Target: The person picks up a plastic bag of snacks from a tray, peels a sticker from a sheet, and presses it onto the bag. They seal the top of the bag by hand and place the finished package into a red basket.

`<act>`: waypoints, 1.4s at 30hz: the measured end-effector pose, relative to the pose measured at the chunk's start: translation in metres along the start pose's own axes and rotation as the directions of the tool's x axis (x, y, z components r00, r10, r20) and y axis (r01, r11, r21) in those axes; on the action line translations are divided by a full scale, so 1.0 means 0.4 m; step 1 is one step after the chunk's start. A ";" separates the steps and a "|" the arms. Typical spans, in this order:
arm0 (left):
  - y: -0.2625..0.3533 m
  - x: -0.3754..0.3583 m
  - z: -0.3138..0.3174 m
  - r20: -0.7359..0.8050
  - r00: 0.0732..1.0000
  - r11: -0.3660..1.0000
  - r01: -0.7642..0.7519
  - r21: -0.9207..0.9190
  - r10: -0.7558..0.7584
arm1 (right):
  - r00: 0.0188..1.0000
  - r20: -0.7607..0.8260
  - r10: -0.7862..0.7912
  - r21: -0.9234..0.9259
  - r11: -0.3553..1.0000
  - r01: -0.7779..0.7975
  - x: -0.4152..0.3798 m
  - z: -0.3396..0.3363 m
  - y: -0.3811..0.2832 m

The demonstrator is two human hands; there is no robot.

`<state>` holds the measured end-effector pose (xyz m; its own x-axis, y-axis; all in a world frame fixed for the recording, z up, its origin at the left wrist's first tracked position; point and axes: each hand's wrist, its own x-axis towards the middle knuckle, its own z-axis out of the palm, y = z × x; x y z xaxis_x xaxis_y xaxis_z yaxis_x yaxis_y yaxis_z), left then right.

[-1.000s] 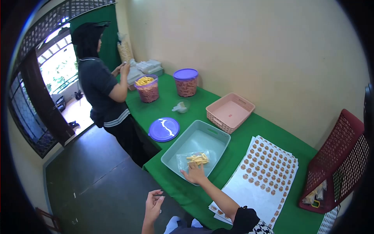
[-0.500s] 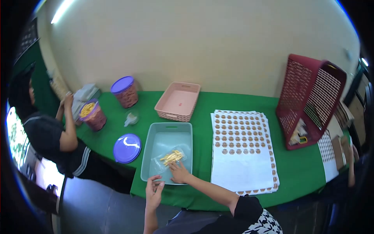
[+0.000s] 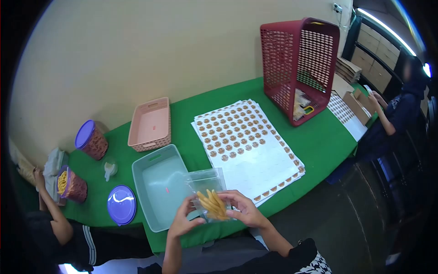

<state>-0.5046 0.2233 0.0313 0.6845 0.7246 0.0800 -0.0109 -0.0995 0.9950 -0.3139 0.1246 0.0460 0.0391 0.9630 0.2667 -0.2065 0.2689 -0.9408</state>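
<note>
A clear plastic pouch of yellow stick snacks (image 3: 211, 204) is raised near the table's front edge, its unfilled top part pointing away from me. My left hand (image 3: 186, 219) grips its left side, and my right hand (image 3: 245, 209) holds the right side, thumb in front. Just behind and left of the pouch stands the green-grey plastic tray (image 3: 142, 194), with a small red mark on its floor. To the right lie stacked white sheets of round brown stickers (image 3: 246, 166), part of the top sheet peeled bare.
A pink basket (image 3: 149, 123), purple-lidded jar (image 3: 92, 141), open snack jar (image 3: 75, 187), small scoop cup (image 3: 109, 169) and purple lid (image 3: 122, 204) stand left. A maroon crate (image 3: 280, 64) on its side holds packets. People stand at left (image 3: 50, 237) and right (image 3: 394, 114).
The snack pouch has been lifted out of the tray and is now between both hands. My view has swung right, bringing the person at the far right into sight.
</note>
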 end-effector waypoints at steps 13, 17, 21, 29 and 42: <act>-0.049 0.133 0.252 -0.293 0.936 0.920 0.070 -0.385 -0.193 | 0.919 -0.391 0.048 -0.656 0.686 -0.315 -0.032 -0.485 0.148; -0.053 0.193 0.335 -0.550 0.814 0.908 -0.070 -0.413 -0.187 | 0.956 -0.289 -0.041 -0.888 0.384 -0.252 0.030 -0.655 0.263; -0.052 0.240 0.448 -0.658 0.731 0.891 -0.162 -0.425 -0.181 | 0.979 -0.177 -0.098 -0.975 0.149 -0.162 0.091 -0.725 0.299; -0.079 0.258 0.605 -0.713 0.656 0.877 -0.160 -0.453 -0.249 | 0.999 -0.046 -0.014 -0.992 0.121 -0.044 0.120 -0.777 0.287; -0.023 0.322 0.688 -0.759 0.622 0.919 -0.155 -0.362 -0.194 | 0.998 0.056 -0.031 -0.995 0.084 0.058 0.117 -0.804 0.295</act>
<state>-0.2158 0.1300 0.0161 -0.1255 0.9873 -0.0978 -0.3799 0.0432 0.9240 -0.0220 0.2072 -0.1200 -0.0089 0.9516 0.3071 0.9574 0.0968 -0.2721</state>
